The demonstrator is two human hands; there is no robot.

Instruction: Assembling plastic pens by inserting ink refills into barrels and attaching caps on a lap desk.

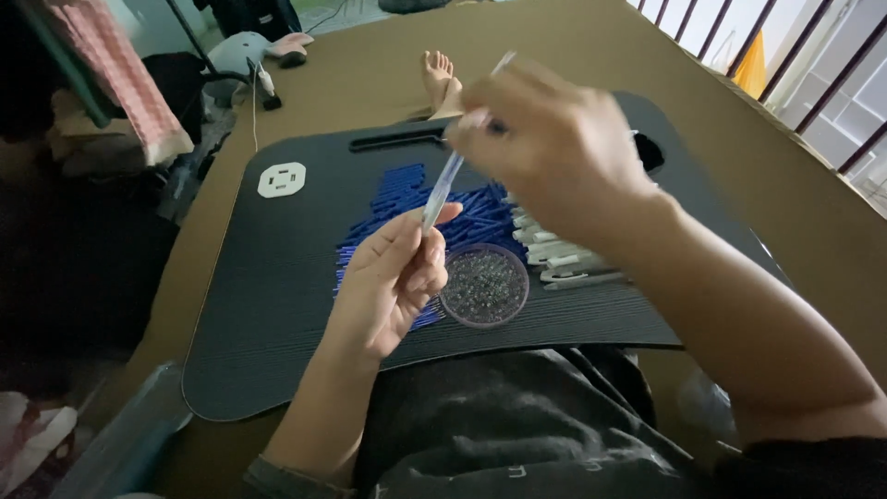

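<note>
My left hand [393, 277] pinches the lower end of a clear pen barrel [442, 189] between thumb and fingers, above a black lap tray [268, 305]. My right hand [554, 148] is raised above it and grips the barrel's upper end, where a thin part sticks out past the fingers. Under the hands lies a pile of blue pen refills [407, 199]. A round clear dish [484, 286] of small beads or springs sits just right of my left hand. Several white pen parts [554, 254] lie beneath my right wrist.
The tray rests on my lap over a brown mat [804, 194]. A white socket plate [281, 179] sits at the tray's far left. My bare foot [440, 79] shows beyond the tray. Window bars [813, 65] stand at the right, clutter and cloth at the left.
</note>
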